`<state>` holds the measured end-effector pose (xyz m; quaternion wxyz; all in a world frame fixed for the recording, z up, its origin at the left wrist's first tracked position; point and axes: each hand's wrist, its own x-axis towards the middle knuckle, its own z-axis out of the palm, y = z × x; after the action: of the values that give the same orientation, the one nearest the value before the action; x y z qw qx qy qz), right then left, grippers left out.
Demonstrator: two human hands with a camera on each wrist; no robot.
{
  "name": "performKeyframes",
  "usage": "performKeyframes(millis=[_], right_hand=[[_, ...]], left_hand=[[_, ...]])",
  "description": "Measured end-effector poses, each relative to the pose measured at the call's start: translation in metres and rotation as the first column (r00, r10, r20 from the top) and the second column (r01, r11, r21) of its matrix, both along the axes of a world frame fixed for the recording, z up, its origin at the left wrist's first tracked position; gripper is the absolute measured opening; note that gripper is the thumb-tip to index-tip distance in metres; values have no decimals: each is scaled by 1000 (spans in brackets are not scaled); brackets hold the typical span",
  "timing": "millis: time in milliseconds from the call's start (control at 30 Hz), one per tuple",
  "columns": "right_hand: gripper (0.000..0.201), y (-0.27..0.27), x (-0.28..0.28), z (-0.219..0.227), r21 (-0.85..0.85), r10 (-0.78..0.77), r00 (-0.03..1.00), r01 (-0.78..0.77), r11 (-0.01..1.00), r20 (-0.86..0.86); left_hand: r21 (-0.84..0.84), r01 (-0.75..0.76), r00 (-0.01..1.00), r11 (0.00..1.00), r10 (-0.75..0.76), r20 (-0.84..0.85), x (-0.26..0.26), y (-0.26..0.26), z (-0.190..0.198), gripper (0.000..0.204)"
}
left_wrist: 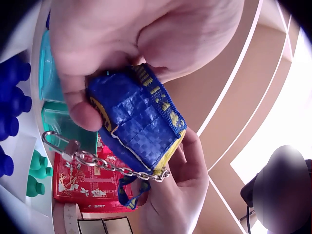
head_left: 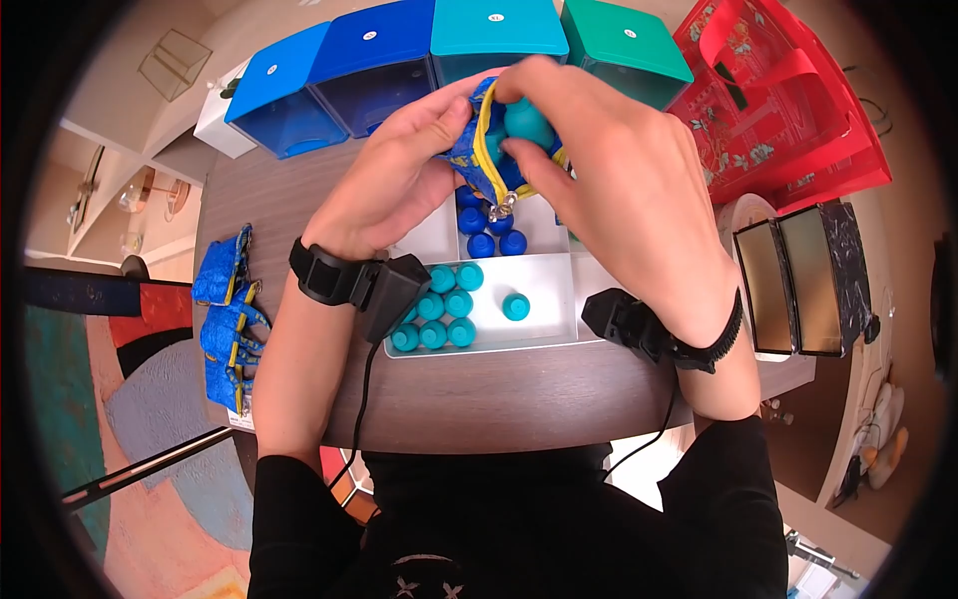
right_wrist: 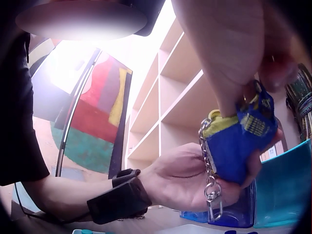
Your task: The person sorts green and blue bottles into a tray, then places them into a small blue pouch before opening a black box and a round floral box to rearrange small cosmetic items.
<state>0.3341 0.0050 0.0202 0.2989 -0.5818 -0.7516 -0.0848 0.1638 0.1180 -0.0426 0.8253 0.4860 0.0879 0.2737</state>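
A small blue pouch [head_left: 467, 152] with a yellow zip edge is held up above the white tray; its mouth gapes. The left hand [head_left: 404, 165] grips its side, thumb at the rim. At the mouth, the right hand [head_left: 624, 165] has thumb and fingers around a teal bottle-shaped piece [head_left: 529, 124], partly inside. In the left wrist view the pouch [left_wrist: 139, 117] trails a silver chain [left_wrist: 117, 169]. The right wrist view shows the pouch [right_wrist: 234, 151] resting in the left hand [right_wrist: 183, 178], with the right hand's [right_wrist: 229, 53] fingertips hidden inside.
The white tray [head_left: 539, 339] holds teal and dark blue pieces in separate compartments. Blue and teal bins [head_left: 499, 30] line the back. More blue pouches [head_left: 222, 329] lie at the left; a red bag [head_left: 798, 130] and a framed case [head_left: 808, 280] stand at the right.
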Motion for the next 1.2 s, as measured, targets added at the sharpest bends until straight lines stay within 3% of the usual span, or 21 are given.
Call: performKeyframes(millis=[233,433,567,633,733,833,933,1000,1200], right_hand=[[27,0,-4,3,93,38,989,-25,995,-144],[26,0,-6,0,139,103,984,-83,987,-146],[25,1,-9,-6,167,126,983,-102,981,-136],[25,-1,-10,-3,68,59,993,-52,996,-102],[23,4,-7,-7,79,59,991,-50,996,-118],[23,0,-7,0,-61,17,995,-22,998,-95],[22,2,-4,-6,20,75,992,-74,997,-105],[21,0,-3,-4,-28,48,995,-50,998,-93],[19,-2,-9,-5,-36,-21,990,16,999,-139]], left_hand=[[-49,-106,994,993,106,-7,1,-2,4,44],[-58,-51,998,997,53,27,-5,4,5,41],[-131,-143,990,981,142,-19,-2,-2,7,41],[-137,-176,984,975,172,-42,-3,-1,7,42],[-201,-56,998,978,61,21,-2,0,9,42],[-228,-178,983,957,164,-78,1,-6,16,41],[-227,-136,990,964,123,-73,-1,-5,16,41],[-200,-88,995,976,77,-62,-1,-5,15,40],[-92,-138,990,986,138,-6,3,-11,19,42]])
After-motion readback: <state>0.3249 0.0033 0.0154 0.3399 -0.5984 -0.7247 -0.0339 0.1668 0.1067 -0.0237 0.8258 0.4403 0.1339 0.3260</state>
